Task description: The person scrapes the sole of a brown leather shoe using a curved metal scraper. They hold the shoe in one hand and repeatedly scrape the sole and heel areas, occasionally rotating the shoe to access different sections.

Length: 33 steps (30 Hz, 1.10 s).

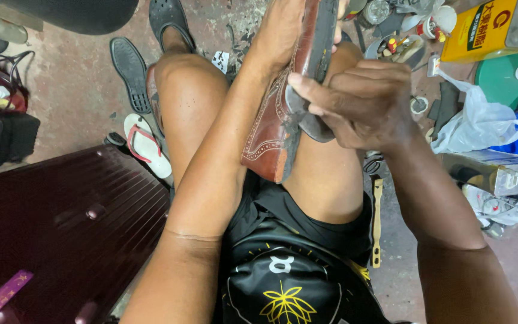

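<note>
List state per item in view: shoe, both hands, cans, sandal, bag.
brown shoe: held sole-side right, resting between the knees
left hand: gripping the shoe's upper end
right hand: fingers pressing on the sole edge
yellow can: lying on its side
white sandal: sole down on floor
white plastic bag: crumpled

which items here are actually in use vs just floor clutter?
In use:
- brown brogue shoe, propped on the lap
- left hand, holding the shoe near its upper end
- right hand, grip on the sole edge with a dark tool, partly hidden

Lying about:
- yellow can
- white plastic bag
- red-strap flip-flop
- loose black sole
- maroon suitcase
</note>
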Tool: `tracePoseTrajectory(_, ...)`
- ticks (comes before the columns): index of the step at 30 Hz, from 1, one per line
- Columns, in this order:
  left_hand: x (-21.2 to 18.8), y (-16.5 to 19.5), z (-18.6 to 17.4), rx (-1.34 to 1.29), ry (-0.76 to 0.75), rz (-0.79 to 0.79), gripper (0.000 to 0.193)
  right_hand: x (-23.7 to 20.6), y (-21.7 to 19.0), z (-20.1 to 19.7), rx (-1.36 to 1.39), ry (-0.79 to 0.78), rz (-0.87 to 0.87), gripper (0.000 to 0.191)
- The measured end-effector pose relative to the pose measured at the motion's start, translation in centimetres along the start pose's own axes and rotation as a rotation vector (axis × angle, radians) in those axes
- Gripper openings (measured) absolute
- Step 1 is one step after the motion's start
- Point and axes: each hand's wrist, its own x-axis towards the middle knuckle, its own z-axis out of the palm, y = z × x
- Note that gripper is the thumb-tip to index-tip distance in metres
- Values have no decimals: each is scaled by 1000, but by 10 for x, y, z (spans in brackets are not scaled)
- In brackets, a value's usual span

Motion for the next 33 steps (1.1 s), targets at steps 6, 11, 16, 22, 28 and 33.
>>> tracePoseTrajectory(6, 2, -3, 4, -244, 39, -183, 48, 11, 13, -10, -186, 48, -252, 42)
tracePoseTrajectory(11, 8, -8, 5, -415, 15, -218, 49, -5, -1, 7, -76, -81, -277, 42)
tracePoseTrajectory(16, 4, -13, 1, -274, 51, -155, 44, -16, -8, 16, 56, 95, 44, 35)
tracePoseTrajectory(22, 12, -17, 1, -546, 22, -267, 50, -4, -13, 0, -77, 116, 185, 40)
tracePoseTrajectory(28, 6, -15, 0, -299, 2, -199, 36, 15, -25, -1, -175, 56, 44, 48)
tracePoseTrajectory(33, 2, -17, -2, -113, 4, -134, 35, 11, -32, -1, -153, 19, -7, 53)
